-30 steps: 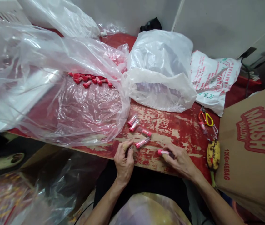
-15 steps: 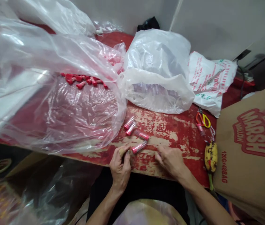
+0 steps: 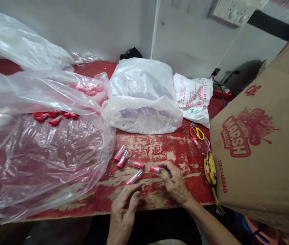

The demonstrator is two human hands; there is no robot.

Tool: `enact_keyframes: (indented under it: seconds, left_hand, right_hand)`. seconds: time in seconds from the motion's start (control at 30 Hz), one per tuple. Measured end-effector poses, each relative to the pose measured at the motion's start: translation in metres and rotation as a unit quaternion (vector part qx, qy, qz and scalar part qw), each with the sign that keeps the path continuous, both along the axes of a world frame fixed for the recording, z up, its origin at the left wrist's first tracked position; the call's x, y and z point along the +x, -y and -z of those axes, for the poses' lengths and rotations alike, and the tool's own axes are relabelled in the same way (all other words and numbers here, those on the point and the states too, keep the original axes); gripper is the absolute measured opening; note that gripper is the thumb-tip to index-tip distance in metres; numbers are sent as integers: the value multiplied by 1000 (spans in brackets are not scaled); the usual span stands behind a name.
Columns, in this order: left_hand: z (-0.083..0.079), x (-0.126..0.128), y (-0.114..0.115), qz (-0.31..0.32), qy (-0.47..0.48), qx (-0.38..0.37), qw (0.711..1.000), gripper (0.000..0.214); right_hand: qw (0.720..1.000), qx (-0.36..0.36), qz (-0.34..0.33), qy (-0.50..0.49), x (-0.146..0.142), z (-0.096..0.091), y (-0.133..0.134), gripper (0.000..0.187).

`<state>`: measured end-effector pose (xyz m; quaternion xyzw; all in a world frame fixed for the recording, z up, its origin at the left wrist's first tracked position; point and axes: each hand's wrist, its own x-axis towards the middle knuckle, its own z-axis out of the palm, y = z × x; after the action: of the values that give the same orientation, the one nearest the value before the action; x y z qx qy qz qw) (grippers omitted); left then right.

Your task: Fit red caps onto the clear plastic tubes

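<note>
1. Tube, held just above the middle of the desk, somewhat toward the near edge; its pink end points to the desk's left edge, just beside the nearest loose tube and apart from it.
2. The right hand grips this tube between thumb and fingers; the left hand, at the near edge, has thumb and forefinger spread with nothing visible between them; its palm is hidden, so I cannot tell what lies there.
3. The step in hand looks to be the handling of a single tube; the next move seems to call for a light, steady grip and room beside the others.
4. The tube is slim and pink at the end that shows; the rest is covered by fingers; any print on it is too blurred to read.
5. Four loose tubes lie between the hands and the plastic bag, each clear at one end and pink at the other; the lowest is close to the left forefinger, and I cannot tell if they touch.
6. Red pieces lie in that bag, toward the desk's left edge; scissors and a banana lie along the right edge, beside the box.
</note>
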<state>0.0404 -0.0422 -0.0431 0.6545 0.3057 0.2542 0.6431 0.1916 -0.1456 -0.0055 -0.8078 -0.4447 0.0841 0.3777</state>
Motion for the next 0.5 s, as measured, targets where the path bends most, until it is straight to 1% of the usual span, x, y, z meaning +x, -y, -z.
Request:
enact_keyframes:
  seconds: [0.03, 0.07, 0.1, 0.13, 0.2, 0.27, 0.3, 0.33, 0.37, 0.4, 0.43, 0.47, 0.5]
  left_hand:
    - [-3, 4, 5, 29, 4, -76, 997, 33]
    - [-4, 8, 9, 43, 13, -146, 988, 37]
    - [-4, 12, 14, 42, 27, -203, 978, 40]
    - [-4, 16, 17, 31, 42, -245, 968, 40]
    - [0, 21, 22, 6, 71, -303, 950, 37]
    - [4, 22, 23, -3, 91, -335, 938, 30]
    - [6, 22, 23, -3, 96, -339, 936, 28]
    - [8, 20, 23, -1, 99, -334, 937, 26]
    - [9, 19, 22, 2, 99, -324, 941, 25]
    - [11, 17, 21, 5, 98, -312, 945, 24]
    - [12, 16, 21, 8, 97, -304, 948, 25]
    - [13, 15, 21, 12, 98, -301, 949, 25]
    - [13, 14, 21, 16, 100, -303, 948, 27]
  right_hand:
    - [998, 62, -7, -22, -8, 0, 1, 21]
    - [994, 103, -22, -21, -16, 0, 1, 20]
    - [992, 118, -44, 3, -24, 2, 0, 20]
    - [990, 115, -69, 35, -30, 5, 0, 22]
    - [985, 87, -123, 82, -33, 12, 2, 27]
    - [983, 65, -139, 104, -18, 18, 11, 29]
    - [984, 69, -113, 117, -4, 21, 17, 26]
    - [985, 67, -41, 153, 15, 23, 23, 25]
    - [981, 34, 40, 187, 37, 26, 29, 26]
    - [968, -10, 126, 219, 61, 28, 35, 28]
    - [947, -72, 202, 240, 84, 30, 39, 31]
    - [921, -152, 261, 247, 106, 33, 43, 34]
    - [889, -227, 313, 246, 125, 35, 46, 36]
